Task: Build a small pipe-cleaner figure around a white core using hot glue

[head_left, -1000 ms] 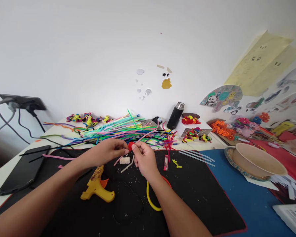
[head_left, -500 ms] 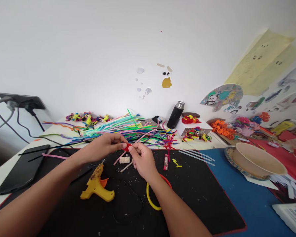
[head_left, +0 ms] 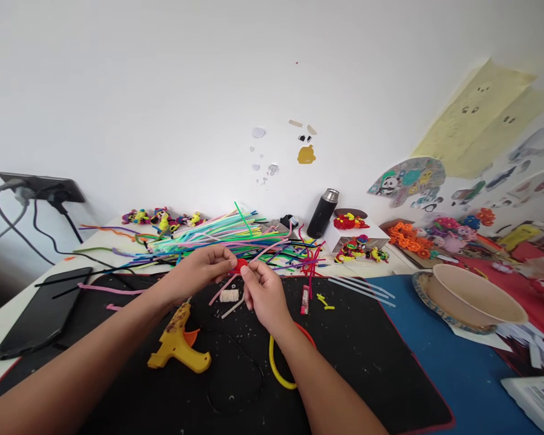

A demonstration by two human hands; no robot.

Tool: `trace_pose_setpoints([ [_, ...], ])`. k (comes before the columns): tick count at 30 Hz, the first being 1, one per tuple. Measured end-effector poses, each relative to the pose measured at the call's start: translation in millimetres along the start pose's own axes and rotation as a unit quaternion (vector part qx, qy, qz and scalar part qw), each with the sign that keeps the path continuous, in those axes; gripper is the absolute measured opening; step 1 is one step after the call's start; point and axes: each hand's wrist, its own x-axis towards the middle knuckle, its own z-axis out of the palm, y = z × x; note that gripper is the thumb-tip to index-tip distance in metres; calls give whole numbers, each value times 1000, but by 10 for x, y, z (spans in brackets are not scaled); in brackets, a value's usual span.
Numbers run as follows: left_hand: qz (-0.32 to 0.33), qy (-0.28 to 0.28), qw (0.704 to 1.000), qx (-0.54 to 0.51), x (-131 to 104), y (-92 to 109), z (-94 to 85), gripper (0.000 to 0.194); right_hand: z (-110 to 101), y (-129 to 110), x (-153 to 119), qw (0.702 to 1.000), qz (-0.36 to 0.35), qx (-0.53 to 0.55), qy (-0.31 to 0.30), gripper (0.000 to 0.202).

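Note:
Between both hands is a small red piece (head_left: pixel 240 265), too small to make out fully; it may be fuzzy craft stem. My left hand (head_left: pixel 208 264) pinches its left side with thumb and forefinger. My right hand (head_left: pixel 263 293) grips its right side, fingers curled. Just below the hands, on the black mat (head_left: pixel 353 362), lie a spool of cream thread (head_left: pixel 229 295) and a pink pipe cleaner (head_left: pixel 222 290). A yellow glue gun (head_left: pixel 179 344) rests under my left forearm. Partly behind my right wrist is a yellow and red ring (head_left: pixel 276 368).
A heap of coloured pipe cleaners (head_left: pixel 208 232) spreads along the wall. A black flask (head_left: pixel 323 213) stands by a white box (head_left: pixel 372 237). At left lies a black phone (head_left: pixel 43 314). A beige bowl (head_left: pixel 476 296) sits at right, and clear glue sticks (head_left: pixel 362 288) cross the mat's edge.
Both hands still hold the red piece, which has shifted slightly right and up with the left fingers. More of the pink pipe cleaner by the left forearm shows now.

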Motion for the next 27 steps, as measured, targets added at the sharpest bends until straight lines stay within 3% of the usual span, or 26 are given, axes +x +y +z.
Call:
trace_pose_setpoints([
  [6,-11,-24,998,-52,-4,-31,70,45,7,15,13,1000,0,8,9,35],
  [27,-11,-55,997,-51,16,-111,37,50,1,122,54,1000,-6,10,19,46],
])
